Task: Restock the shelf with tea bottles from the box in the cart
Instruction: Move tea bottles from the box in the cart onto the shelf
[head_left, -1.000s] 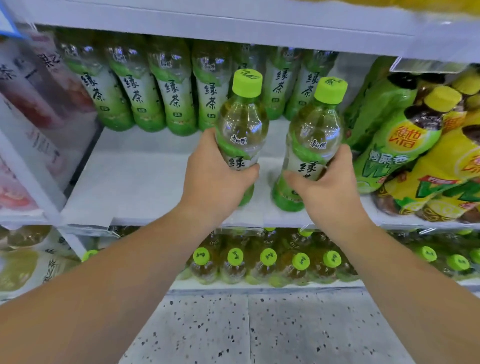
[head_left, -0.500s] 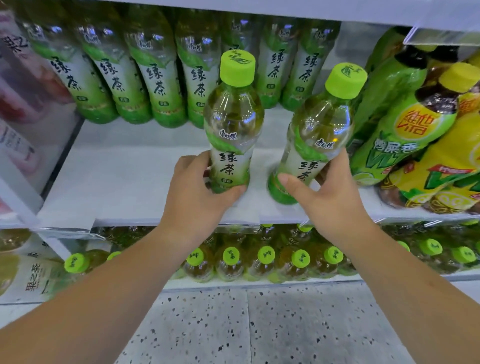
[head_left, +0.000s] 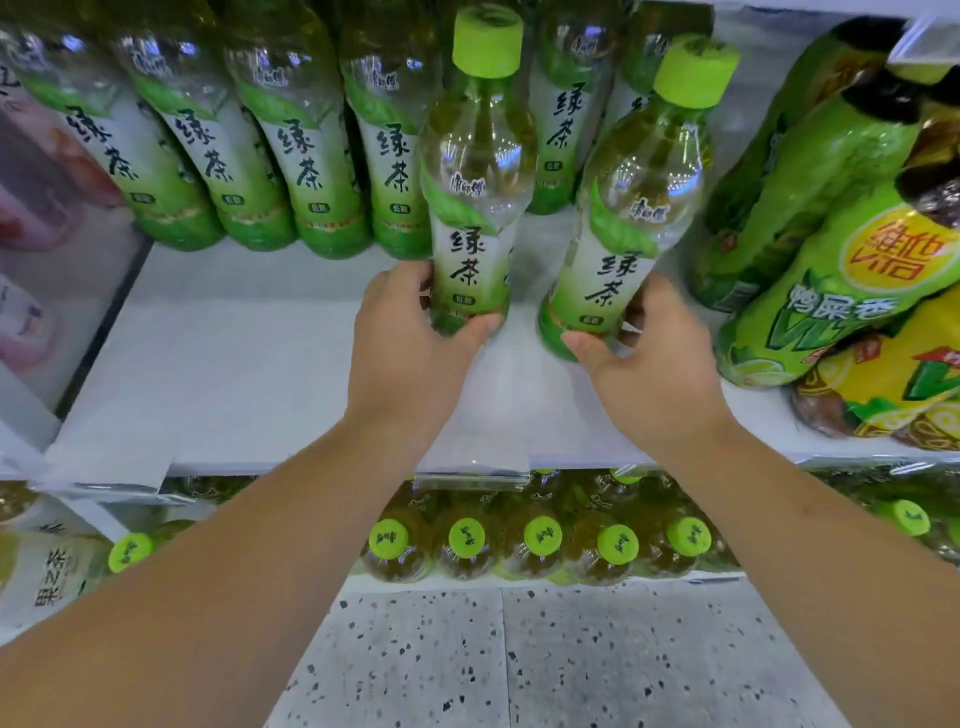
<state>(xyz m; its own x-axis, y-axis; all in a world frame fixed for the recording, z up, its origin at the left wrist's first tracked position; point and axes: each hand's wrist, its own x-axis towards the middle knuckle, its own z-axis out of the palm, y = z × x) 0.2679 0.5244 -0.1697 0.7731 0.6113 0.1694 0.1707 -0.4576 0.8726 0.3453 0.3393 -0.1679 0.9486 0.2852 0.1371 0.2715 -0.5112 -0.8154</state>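
Two green tea bottles with lime caps stand on the white shelf (head_left: 249, 374). My left hand (head_left: 410, 343) grips the base of the left bottle (head_left: 475, 176), which stands upright. My right hand (head_left: 649, 364) holds the bottom of the right bottle (head_left: 639, 208), which tilts to the right. Both bottles are just in front of a back row of the same green tea bottles (head_left: 291, 156). The box and the cart are out of view.
Large green and yellow bottles (head_left: 841, 260) crowd the shelf's right side. Pink-labelled packs (head_left: 47, 218) fill the left section behind a divider. Green-capped bottles (head_left: 540, 540) stand on the lower shelf. Speckled floor (head_left: 519, 660) lies below.
Both hands have pushed the two bottles deeper onto the shelf, toward the back row. My grip has slid down to the bottle bases. The camera has moved closer.
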